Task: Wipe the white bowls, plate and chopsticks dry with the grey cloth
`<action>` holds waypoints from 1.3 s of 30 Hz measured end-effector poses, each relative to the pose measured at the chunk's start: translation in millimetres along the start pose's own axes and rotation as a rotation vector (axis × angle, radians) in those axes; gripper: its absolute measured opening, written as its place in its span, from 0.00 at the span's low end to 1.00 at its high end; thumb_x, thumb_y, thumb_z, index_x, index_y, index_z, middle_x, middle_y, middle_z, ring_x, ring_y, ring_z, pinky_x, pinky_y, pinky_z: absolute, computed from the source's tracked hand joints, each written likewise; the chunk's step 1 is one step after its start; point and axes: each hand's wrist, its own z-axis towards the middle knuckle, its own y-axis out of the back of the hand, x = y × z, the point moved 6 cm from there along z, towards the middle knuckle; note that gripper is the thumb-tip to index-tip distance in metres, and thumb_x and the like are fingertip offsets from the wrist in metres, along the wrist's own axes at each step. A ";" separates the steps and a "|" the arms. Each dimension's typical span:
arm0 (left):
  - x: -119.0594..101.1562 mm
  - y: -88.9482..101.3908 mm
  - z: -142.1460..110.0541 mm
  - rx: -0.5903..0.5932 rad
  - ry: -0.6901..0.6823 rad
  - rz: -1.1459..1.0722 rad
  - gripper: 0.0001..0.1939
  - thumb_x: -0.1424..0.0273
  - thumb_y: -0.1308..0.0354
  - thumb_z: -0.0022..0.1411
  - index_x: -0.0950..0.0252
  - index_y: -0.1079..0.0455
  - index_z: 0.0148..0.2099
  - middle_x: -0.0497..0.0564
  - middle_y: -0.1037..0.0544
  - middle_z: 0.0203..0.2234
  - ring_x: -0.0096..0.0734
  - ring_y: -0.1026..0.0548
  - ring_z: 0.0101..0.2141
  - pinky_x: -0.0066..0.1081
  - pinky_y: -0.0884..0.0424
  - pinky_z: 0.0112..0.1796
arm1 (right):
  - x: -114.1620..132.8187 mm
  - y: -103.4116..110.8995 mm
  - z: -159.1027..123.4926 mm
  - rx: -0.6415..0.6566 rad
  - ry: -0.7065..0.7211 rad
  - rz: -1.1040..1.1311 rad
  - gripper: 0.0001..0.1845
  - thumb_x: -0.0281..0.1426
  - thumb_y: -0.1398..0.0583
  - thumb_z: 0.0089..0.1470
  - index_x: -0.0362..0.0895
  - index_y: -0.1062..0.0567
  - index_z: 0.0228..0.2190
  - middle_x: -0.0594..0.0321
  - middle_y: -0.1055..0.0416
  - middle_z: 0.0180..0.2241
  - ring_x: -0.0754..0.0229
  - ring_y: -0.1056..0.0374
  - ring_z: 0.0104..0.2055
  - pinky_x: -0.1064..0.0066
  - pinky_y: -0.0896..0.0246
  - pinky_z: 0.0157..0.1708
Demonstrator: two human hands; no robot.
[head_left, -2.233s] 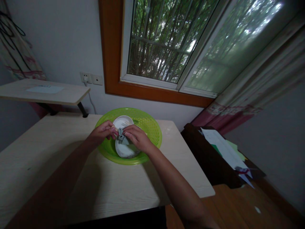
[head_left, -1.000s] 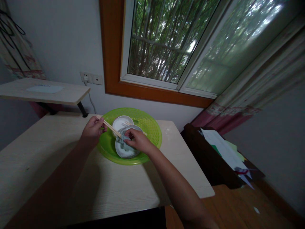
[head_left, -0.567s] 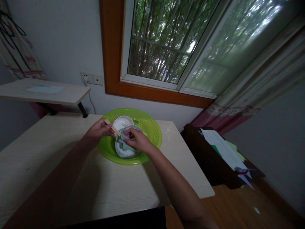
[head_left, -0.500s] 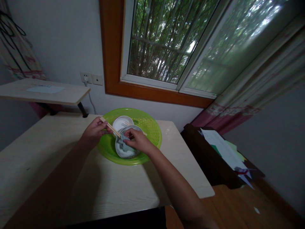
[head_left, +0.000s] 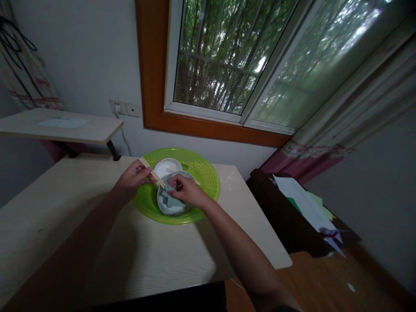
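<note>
My left hand (head_left: 132, 177) is closed around wooden chopsticks (head_left: 155, 175), which slant down to the right. Their lower ends meet a grey-green cloth (head_left: 169, 198) that my right hand (head_left: 187, 189) pinches. Beneath the cloth is a bowl (head_left: 173, 211), pale inside, standing in a large green plastic basin (head_left: 208, 177). A white bowl (head_left: 165, 164) sits behind it, touching or overlapping its rim. More light wooden sticks (head_left: 174, 169) lie across the bowls, partly hidden by my right hand.
The basin stands on a pale wooden table (head_left: 156, 255) against the wall below a window (head_left: 224, 56). At the left is a raised shelf (head_left: 61, 125) with a paper on it. Right of the table, a dark cabinet (head_left: 279, 212) holds papers (head_left: 305, 201).
My left hand and the chopsticks have shifted very slightly to the right. The cloth, the bowls and my right hand look nearly the same.
</note>
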 end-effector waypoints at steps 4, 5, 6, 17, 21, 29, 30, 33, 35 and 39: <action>-0.6 -25.5 -2.7 0.177 0.036 0.143 0.16 0.62 0.27 0.52 0.64 0.29 0.35 0.50 0.23 0.24 0.31 0.26 0.23 0.25 0.36 0.20 | 6.6 5.6 3.5 -0.053 0.014 0.068 0.15 0.35 0.32 0.52 0.44 0.28 0.39 0.64 0.27 0.36 0.61 0.31 0.37 0.69 0.34 0.40; -0.8 -30.9 -2.0 0.196 0.035 0.156 0.16 0.63 0.27 0.51 0.64 0.29 0.34 0.49 0.23 0.23 0.29 0.28 0.21 0.25 0.39 0.19 | 7.7 7.5 3.9 -0.065 0.009 0.065 0.15 0.35 0.32 0.52 0.45 0.28 0.39 0.64 0.27 0.36 0.61 0.31 0.37 0.69 0.34 0.40; -1.4 -35.0 -0.6 0.202 0.029 0.157 0.15 0.63 0.27 0.51 0.64 0.29 0.32 0.49 0.24 0.22 0.29 0.29 0.20 0.25 0.41 0.19 | 8.6 9.6 3.9 -0.074 0.005 0.055 0.15 0.36 0.32 0.52 0.45 0.28 0.39 0.64 0.27 0.36 0.61 0.31 0.37 0.69 0.34 0.39; -27.3 -11.6 23.0 -0.172 -0.111 -0.168 0.14 0.71 0.30 0.54 0.63 0.35 0.32 0.44 0.27 0.22 0.23 0.27 0.24 0.21 0.34 0.27 | -4.9 32.0 -11.0 -0.027 -0.112 -0.041 0.14 0.35 0.32 0.50 0.45 0.30 0.35 0.67 0.30 0.32 0.63 0.34 0.32 0.70 0.39 0.35; -13.2 -34.0 20.3 -0.050 -0.065 -0.105 0.15 0.67 0.29 0.54 0.63 0.34 0.33 0.45 0.27 0.21 0.25 0.27 0.23 0.23 0.33 0.27 | 1.2 34.6 -0.5 -0.087 -0.079 0.019 0.16 0.38 0.32 0.50 0.45 0.29 0.36 0.66 0.29 0.33 0.62 0.33 0.34 0.70 0.37 0.36; -9.7 -44.8 21.0 -0.014 -0.145 -0.071 0.14 0.65 0.30 0.54 0.63 0.33 0.32 0.46 0.25 0.21 0.26 0.27 0.23 0.25 0.33 0.27 | 4.4 32.9 6.0 -0.098 -0.067 0.011 0.15 0.36 0.32 0.49 0.45 0.29 0.35 0.67 0.29 0.32 0.63 0.35 0.32 0.71 0.39 0.34; -11.9 -39.6 22.7 -0.059 -0.151 -0.100 0.14 0.66 0.30 0.54 0.63 0.34 0.32 0.45 0.26 0.21 0.26 0.28 0.23 0.24 0.34 0.27 | 1.7 33.6 3.5 -0.069 -0.079 -0.013 0.14 0.36 0.32 0.49 0.45 0.29 0.35 0.67 0.30 0.31 0.63 0.35 0.31 0.71 0.40 0.34; -19.2 -22.5 27.5 -0.193 -0.181 -0.196 0.13 0.70 0.31 0.55 0.62 0.36 0.33 0.43 0.27 0.22 0.23 0.28 0.23 0.23 0.35 0.27 | -6.0 38.1 -4.9 0.008 -0.110 -0.080 0.13 0.33 0.33 0.47 0.44 0.29 0.34 0.68 0.30 0.30 0.63 0.36 0.31 0.72 0.41 0.33; -22.3 -13.1 29.4 -0.255 -0.200 -0.233 0.13 0.71 0.32 0.56 0.62 0.36 0.33 0.43 0.27 0.23 0.22 0.29 0.23 0.22 0.35 0.27 | -8.9 42.2 -9.2 0.027 -0.124 -0.114 0.12 0.31 0.33 0.46 0.44 0.29 0.33 0.68 0.29 0.31 0.63 0.36 0.32 0.72 0.42 0.34; -21.9 -8.9 30.3 -0.241 -0.187 -0.221 0.13 0.71 0.32 0.57 0.62 0.36 0.33 0.43 0.27 0.23 0.23 0.28 0.24 0.23 0.35 0.27 | -9.8 46.3 -11.7 0.028 -0.145 -0.135 0.11 0.29 0.33 0.47 0.44 0.28 0.34 0.68 0.29 0.31 0.63 0.35 0.32 0.72 0.41 0.34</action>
